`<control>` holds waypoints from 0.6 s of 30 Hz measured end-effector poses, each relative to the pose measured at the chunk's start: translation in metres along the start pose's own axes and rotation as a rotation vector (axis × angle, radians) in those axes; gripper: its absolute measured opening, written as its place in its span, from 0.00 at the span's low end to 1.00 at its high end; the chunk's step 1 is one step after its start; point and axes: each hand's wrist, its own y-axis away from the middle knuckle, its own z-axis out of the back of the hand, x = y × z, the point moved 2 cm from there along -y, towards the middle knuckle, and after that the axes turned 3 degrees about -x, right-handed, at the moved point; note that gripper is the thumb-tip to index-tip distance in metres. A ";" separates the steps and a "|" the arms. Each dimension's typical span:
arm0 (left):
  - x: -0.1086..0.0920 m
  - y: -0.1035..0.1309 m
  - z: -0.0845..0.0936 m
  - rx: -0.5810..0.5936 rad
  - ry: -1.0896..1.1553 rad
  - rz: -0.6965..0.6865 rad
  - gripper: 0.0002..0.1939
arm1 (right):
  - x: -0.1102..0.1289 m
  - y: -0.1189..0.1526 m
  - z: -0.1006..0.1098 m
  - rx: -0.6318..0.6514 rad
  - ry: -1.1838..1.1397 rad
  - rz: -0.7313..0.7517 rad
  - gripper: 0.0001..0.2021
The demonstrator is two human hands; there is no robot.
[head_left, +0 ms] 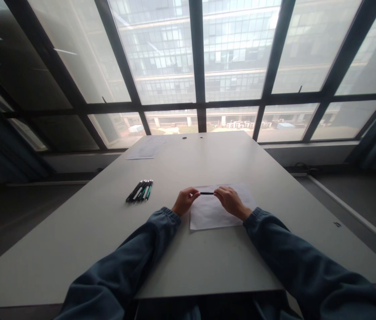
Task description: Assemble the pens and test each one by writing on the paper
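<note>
Between my two hands a slim black pen (207,193) is held level, one end in each hand. My left hand (185,200) pinches its left end, with the fingers closed. Its right end sits in the closed fingers of my right hand (230,200). Beneath the pen and my right hand lies a sheet of white paper (211,215) on the table. Farther left, several pens (139,191), black and green, lie side by side in a bunch, apart from my hands.
The long white table (174,258) reaches toward a wall of windows (201,53). Printed sheets (143,149) lie at its far left. A small dark round object (184,138) is near the far edge, and a dark mark (337,224) shows at the right.
</note>
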 end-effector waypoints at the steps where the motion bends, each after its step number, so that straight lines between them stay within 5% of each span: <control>1: -0.001 0.000 0.000 -0.006 0.002 -0.004 0.17 | 0.000 0.000 0.000 0.000 0.001 0.001 0.10; 12: -0.001 0.002 0.000 -0.020 0.034 -0.042 0.10 | -0.001 0.000 0.000 0.002 -0.006 -0.002 0.10; 18: 0.003 0.001 -0.001 0.019 0.059 -0.007 0.20 | -0.001 0.000 -0.001 -0.007 0.000 -0.011 0.10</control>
